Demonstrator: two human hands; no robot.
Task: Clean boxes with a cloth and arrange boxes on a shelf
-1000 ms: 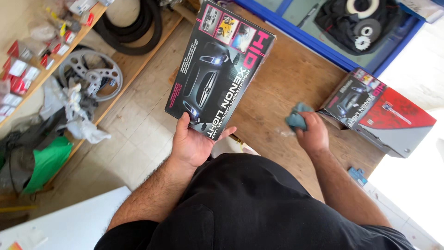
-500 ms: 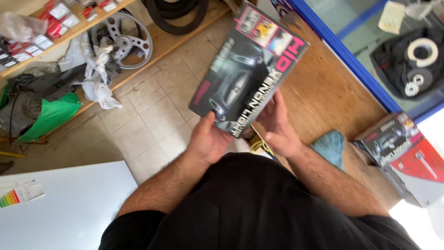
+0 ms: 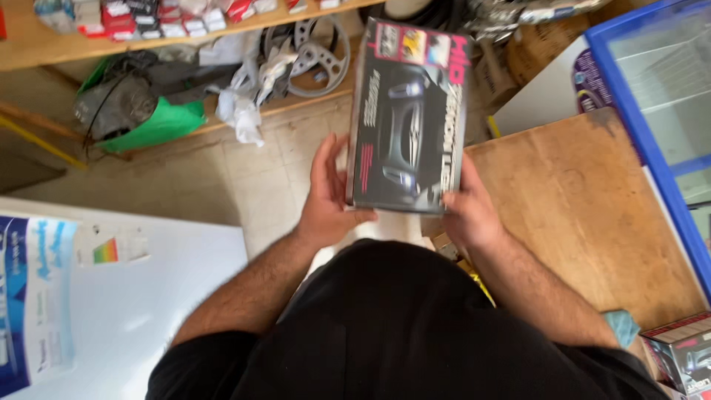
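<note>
Dark glossy cardboard box [image 3: 409, 118] with a car printed on the front, held up over the tiled floor [image 3: 244, 174] just left of the wooden tabletop [image 3: 585, 215]. Left hand [image 3: 329, 194] wrapped round the box's left edge near the bottom, fingers flat up the side, thumb tucked under the lower corner. Right hand [image 3: 468, 211] gripping the lower right corner, fingers curled behind so mostly hidden. Both hands closed on the box, long side pointing away from the body, slightly tilted, not touching the tabletop.

Rest of the scene, pretty cluttered:
- wooden shelf [image 3: 67, 48] along the top, lined with small red and white packets [image 3: 137, 16]
- grey metal wheel-looking part [image 3: 315, 52] leaning under it
- crumpled white plastic bag [image 3: 241, 104] next to a green bag [image 3: 148, 126] with some dark gear on top
- blue-framed glass cabinet [image 3: 652, 89] along the right edge of the tabletop
- teal cloth [image 3: 621, 327] near the right forearm, just beside another red and black box [image 3: 685, 359] at the bottom right corner
- white panel [image 3: 126, 296] with a small coloured sticker at lower left

Black shirt filling the bottom middle.
</note>
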